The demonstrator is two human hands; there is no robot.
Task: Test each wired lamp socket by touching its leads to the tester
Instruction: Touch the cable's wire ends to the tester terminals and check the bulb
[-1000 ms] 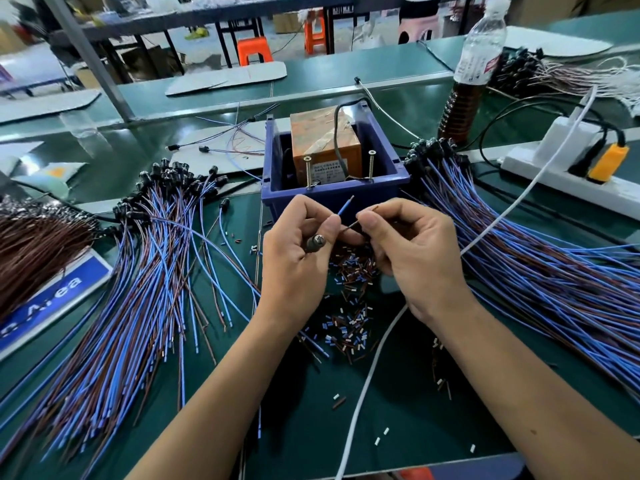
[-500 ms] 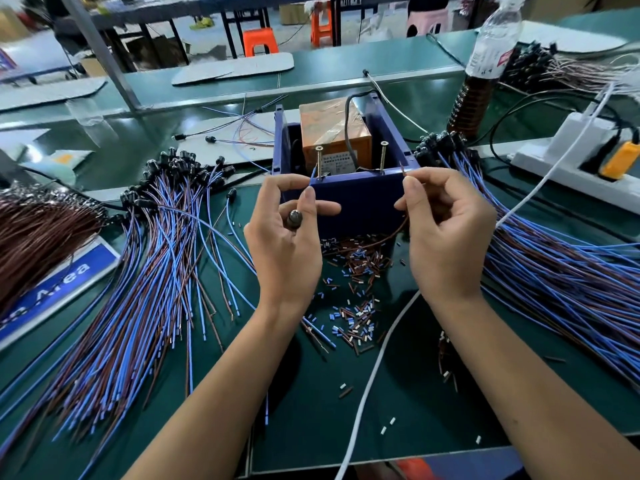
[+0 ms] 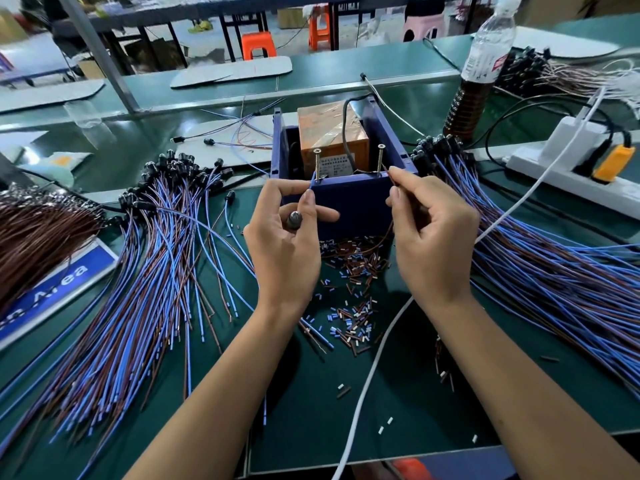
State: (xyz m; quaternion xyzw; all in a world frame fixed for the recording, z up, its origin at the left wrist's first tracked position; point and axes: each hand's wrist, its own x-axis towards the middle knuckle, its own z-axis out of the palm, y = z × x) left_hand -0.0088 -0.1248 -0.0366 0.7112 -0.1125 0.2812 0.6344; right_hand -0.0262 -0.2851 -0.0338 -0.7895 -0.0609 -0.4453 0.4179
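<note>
The left hand grips a lamp socket in curled fingers and pinches its blue lead against the tester's left screw. The right hand pinches the brown lead at the right screw. Both screws stand in a blue box on the green counter.

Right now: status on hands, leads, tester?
Left hand pinches blue lead, cradles socket. Right hand pinches brown lead. Both at tester screws. Nothing blocking.
</note>
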